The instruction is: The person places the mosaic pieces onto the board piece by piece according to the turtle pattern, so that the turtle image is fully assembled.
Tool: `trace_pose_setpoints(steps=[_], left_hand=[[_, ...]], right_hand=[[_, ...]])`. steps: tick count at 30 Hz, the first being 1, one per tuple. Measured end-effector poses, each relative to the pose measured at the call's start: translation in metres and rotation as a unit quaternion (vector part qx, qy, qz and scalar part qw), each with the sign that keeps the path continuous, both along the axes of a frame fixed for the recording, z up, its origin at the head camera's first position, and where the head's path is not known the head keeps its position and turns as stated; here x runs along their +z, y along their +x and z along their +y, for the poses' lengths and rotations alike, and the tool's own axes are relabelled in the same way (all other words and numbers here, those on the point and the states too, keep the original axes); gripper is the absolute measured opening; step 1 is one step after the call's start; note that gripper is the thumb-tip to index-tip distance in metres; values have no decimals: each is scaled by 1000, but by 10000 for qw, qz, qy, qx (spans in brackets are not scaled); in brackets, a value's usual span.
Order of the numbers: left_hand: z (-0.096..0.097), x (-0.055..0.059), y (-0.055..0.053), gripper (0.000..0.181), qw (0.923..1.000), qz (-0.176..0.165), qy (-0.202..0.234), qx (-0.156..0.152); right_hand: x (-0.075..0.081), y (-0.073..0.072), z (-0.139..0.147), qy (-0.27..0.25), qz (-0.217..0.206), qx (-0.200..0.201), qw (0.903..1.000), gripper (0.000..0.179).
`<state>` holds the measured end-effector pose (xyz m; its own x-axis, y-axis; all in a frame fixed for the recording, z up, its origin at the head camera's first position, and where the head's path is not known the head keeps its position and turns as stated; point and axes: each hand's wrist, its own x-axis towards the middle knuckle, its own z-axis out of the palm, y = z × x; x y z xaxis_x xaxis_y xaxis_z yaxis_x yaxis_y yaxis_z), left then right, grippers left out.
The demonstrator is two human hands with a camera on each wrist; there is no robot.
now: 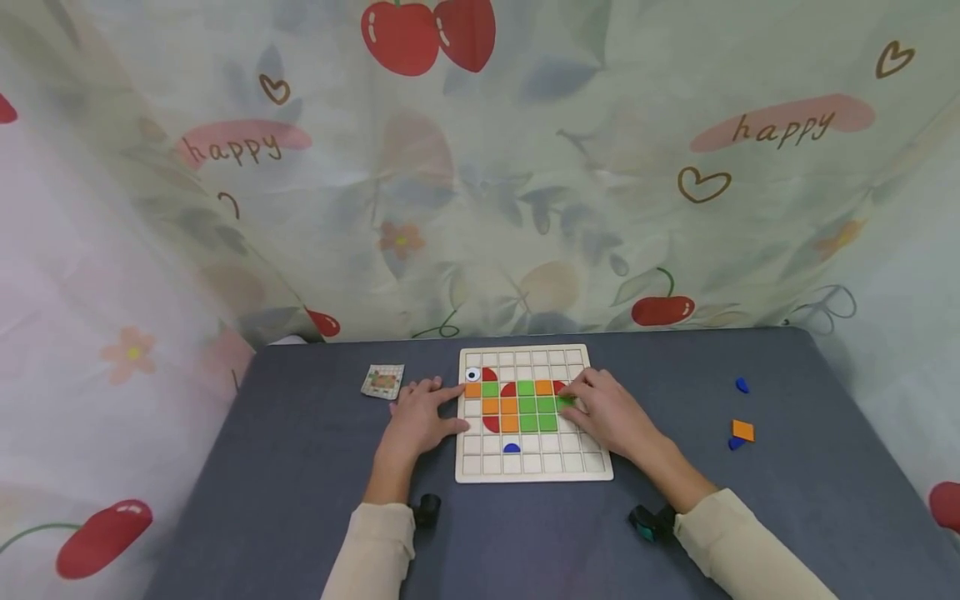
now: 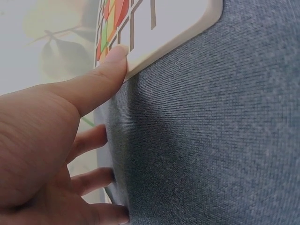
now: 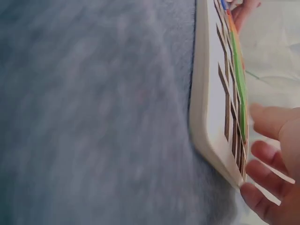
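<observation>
A pale square grid board (image 1: pixel 495 467) lies on the table, with orange, green and red tiles in its middle rows. My left hand (image 1: pixel 417 421) steadies the board's left edge, thumb (image 2: pixel 110 65) on the rim and the other fingers spread loosely. At the right side of the board, my right hand (image 1: pixel 611 412) has thumb and forefinger about a green tile (image 1: pixel 565 402), beside the other green squares (image 1: pixel 528 405). The right wrist view shows the remaining fingers (image 3: pixel 265 176) near the board's corner. An eye tile (image 1: pixel 472 375) sits upper left, a blue half-round tile (image 1: pixel 512 448) lower down.
A small picture card (image 1: pixel 383 382) lies left of the board. To the right are an orange tile (image 1: pixel 743 430), a blue piece (image 1: pixel 736 444) partly under it and another blue piece (image 1: pixel 742 385) farther back. A patterned curtain (image 1: pixel 510 208) hangs behind the dark table (image 1: pixel 300 467).
</observation>
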<state>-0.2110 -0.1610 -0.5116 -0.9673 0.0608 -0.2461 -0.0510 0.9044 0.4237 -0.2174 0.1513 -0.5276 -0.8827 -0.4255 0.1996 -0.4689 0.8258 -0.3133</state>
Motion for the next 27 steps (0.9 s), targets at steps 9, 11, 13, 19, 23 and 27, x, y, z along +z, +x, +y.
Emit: trace_pose_setpoints(steps=[9, 11, 13, 19, 23, 27], left_hand=[[0, -1, 2, 66, 10000, 3, 38, 3], [0, 0, 2, 66, 10000, -11, 26, 7], [0, 0, 2, 66, 10000, -14, 15, 7], [0, -1, 2, 67, 10000, -22, 13, 21], [0, -1, 2, 66, 10000, -14, -2, -24], [-1, 0, 2, 67, 10000, 0, 3, -29]], right_hand=[[13, 3, 27, 834, 206, -236, 9960, 66], [13, 4, 37, 935, 219, -329, 9948, 73], [11, 5, 47, 980, 178, -437, 9941, 77], [0, 4, 82, 1052, -142, -796, 9912, 80], [-5, 1, 108, 1134, -281, -1003, 9881, 80], [-7, -5, 134, 1161, -449, -1158, 9854, 82]])
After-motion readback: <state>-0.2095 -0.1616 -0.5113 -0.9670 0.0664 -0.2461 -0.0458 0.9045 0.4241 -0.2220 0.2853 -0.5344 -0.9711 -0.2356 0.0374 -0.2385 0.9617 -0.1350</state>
